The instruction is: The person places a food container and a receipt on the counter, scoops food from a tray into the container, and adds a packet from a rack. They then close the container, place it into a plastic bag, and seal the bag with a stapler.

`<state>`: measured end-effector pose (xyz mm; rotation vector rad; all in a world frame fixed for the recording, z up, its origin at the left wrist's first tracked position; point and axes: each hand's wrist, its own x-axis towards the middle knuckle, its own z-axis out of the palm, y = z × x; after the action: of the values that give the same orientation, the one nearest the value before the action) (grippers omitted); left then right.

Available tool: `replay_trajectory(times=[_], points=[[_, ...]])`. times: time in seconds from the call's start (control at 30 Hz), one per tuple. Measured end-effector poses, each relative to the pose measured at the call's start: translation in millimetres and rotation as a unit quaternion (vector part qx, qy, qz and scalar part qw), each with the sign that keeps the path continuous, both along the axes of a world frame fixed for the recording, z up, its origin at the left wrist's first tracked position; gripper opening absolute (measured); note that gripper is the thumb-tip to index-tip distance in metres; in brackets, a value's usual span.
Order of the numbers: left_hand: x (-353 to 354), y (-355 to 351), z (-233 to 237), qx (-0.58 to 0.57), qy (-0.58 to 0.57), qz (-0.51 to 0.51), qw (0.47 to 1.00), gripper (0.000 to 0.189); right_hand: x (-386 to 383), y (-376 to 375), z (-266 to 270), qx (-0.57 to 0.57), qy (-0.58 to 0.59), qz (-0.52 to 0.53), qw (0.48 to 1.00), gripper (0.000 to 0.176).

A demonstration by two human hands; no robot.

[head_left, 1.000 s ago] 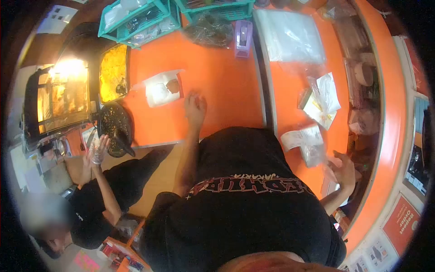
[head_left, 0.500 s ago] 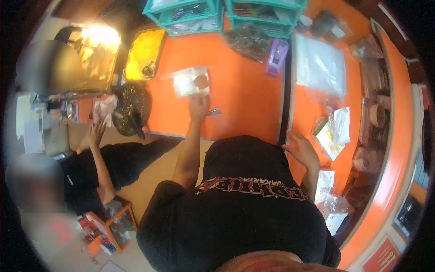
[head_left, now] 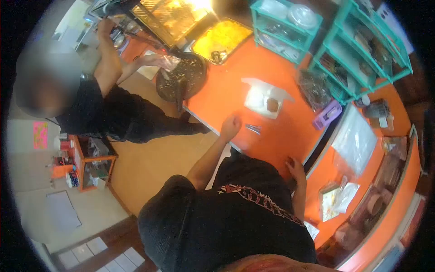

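My left hand (head_left: 231, 128) hovers near the front edge of the orange table, its fingers curled in with nothing visible in them. Just right of it lie small shiny packets (head_left: 253, 129). Beyond these stands an open white takeaway box (head_left: 259, 108), holding something white and a round brown piece of food. My right hand (head_left: 296, 170) rests at the table's right side, fingers apart and holding nothing.
A co-worker (head_left: 97, 104) at the left reaches a plastic-covered hand (head_left: 168, 63) to a large stone mortar (head_left: 192, 75). A yellow food tray (head_left: 224, 38), teal racks (head_left: 333, 84), a purple tape dispenser (head_left: 327, 115) and plastic bags (head_left: 355, 140) stand around.
My left hand has drawn back from the takeaway box toward me. The view has turned, and the co-worker's covered hand is now at the mortar. My right hand stays at the table's right side.
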<state>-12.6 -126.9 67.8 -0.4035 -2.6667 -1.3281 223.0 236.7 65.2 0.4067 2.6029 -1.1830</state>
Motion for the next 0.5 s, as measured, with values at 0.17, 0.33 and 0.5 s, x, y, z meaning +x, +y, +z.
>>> replay_trajectory(times=[0.17, 0.33, 0.5], points=[[-6.5, -50.7, -29.9, -0.016, -0.141, 0.021, 0.990, 0.024, 0.7, -10.6, -1.8, 0.192, 0.077, 0.017, 0.978, 0.029], [16.9, -25.8, -24.5, -0.099, 0.028, -0.199, 0.975, 0.023, -47.6, -51.3, 30.7, 0.133, 0.186, 0.043, 0.973, 0.027], [29.2, 3.7, -34.4, 0.013, -0.262, -0.307, 0.915, 0.023, -122.2, -111.7, 33.6, 0.076, 0.286, 0.161, 0.942, 0.041]])
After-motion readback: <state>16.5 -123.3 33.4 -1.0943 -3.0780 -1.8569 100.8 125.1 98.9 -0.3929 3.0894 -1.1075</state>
